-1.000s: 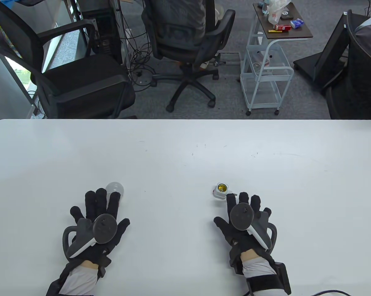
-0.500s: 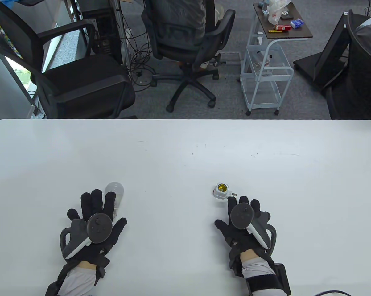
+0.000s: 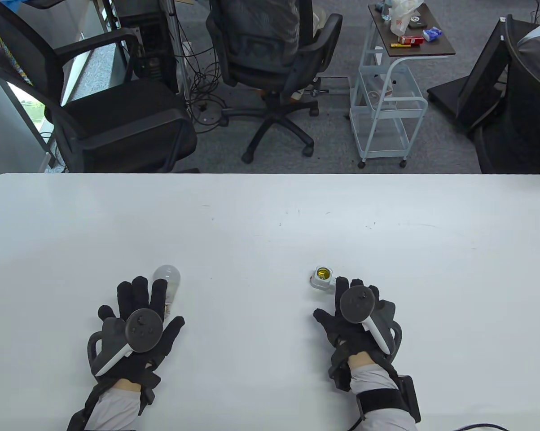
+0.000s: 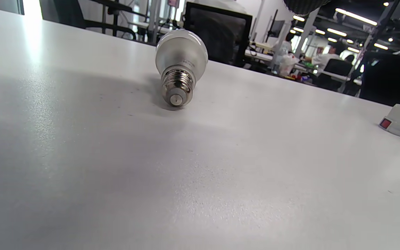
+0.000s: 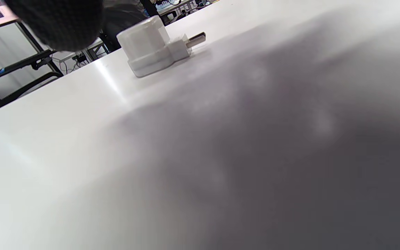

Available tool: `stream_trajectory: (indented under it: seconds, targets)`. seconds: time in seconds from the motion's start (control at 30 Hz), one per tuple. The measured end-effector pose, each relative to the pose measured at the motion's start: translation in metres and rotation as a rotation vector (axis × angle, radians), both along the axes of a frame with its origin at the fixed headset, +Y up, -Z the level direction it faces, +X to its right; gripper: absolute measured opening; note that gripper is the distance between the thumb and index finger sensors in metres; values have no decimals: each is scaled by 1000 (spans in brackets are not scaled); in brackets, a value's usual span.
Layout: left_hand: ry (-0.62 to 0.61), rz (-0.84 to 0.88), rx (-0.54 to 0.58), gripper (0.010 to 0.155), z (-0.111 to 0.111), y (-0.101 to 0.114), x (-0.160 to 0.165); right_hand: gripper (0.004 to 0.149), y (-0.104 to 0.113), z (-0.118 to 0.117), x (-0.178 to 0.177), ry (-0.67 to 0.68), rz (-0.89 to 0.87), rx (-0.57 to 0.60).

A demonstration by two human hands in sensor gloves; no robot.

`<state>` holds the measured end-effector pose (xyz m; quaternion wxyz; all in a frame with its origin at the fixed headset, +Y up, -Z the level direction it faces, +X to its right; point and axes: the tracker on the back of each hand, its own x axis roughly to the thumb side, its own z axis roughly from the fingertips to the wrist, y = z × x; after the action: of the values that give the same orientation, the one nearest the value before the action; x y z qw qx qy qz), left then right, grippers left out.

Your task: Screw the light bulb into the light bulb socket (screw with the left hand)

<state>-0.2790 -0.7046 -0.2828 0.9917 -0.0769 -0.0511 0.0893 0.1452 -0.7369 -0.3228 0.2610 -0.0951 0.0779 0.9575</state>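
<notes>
A frosted white light bulb [image 3: 167, 275] lies on its side on the white table [image 3: 270, 215], its metal screw base towards me; it also shows in the left wrist view [image 4: 181, 57]. My left hand [image 3: 144, 305] lies flat and spread just in front of it, the index finger over the bulb's neck, holding nothing. A white plug-in socket [image 3: 322, 277] with a brass inside stands mouth up; it also shows in the right wrist view [image 5: 150, 45]. My right hand [image 3: 337, 305] is open, its fingertips [image 5: 57, 21] close by the socket's plug side; I cannot tell if they touch.
The socket's red switch shows at the right edge of the left wrist view [image 4: 384, 123]. Beyond the table's far edge stand office chairs [image 3: 270, 67] and a small cart [image 3: 386, 112].
My left hand drew back a little towards me, then stayed. My right hand drew back slightly, then moved forward until its fingertips reached the socket's plug side. Bulb and socket have not moved.
</notes>
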Motion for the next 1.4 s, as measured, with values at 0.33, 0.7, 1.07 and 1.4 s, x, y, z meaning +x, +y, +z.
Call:
stream_trajectory:
  seconds: [0.33, 0.7, 1.07, 1.4]
  targets:
    - [-16, 10, -8, 83, -1, 0, 2, 81, 14, -47, 11, -152, -139, -80]
    - [-35, 9, -17, 83, -2, -2, 5, 67, -11, -73, -25, -186, 72, -104]
    - [-11, 7, 4, 82, -2, -1, 4, 69, 31, -19, -33, -7, -78, 122]
    - [218, 39, 88, 72, 2, 4, -15, 67, 15, 17, -12, 4, -250, 180]
